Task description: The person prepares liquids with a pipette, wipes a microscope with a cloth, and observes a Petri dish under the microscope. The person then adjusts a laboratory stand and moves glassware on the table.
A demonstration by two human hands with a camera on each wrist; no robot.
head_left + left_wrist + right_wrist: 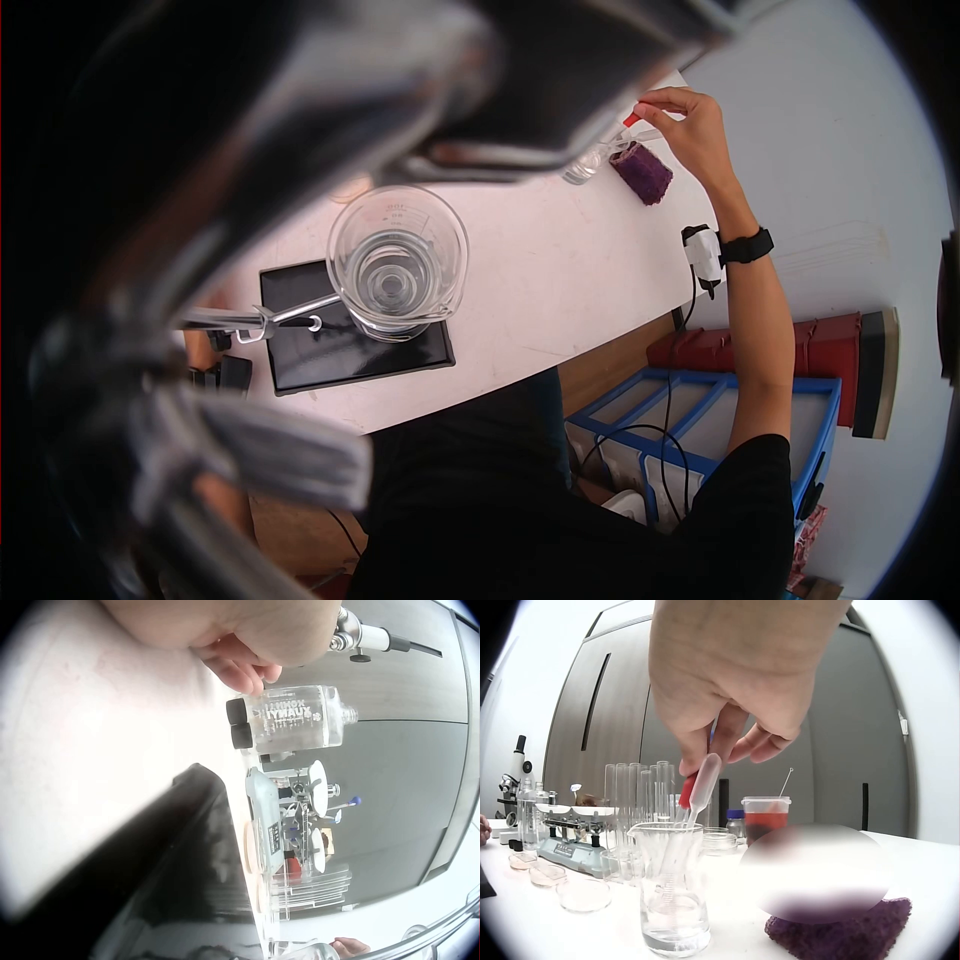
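Between thumb and fingers, my right hand [735, 697] pinches the red bulb of a dropper [686, 793], whose glass stem reaches down into a small beaker [673, 919] of clear liquid. A translucent plastic pipette [703, 784] leans in the same beaker, its bulb close to my fingers. Just right of the beaker lies a rough purple piece [840, 937], partly behind a pale blur. My left hand [232, 637] rests at the white tabletop with loosely bent fingers, holding nothing. A clear bottle [292, 720] stands close to its fingertips. In the head view blurred metal hides that hand.
A large beaker [398, 215] of water stands over a black tray [300, 360] on the white table [560, 290]. Blurred metal stand parts [270, 440] fill the head view's left. Test tubes [630, 795], a balance [574, 851] and a tub of red liquid [766, 817] stand further back.
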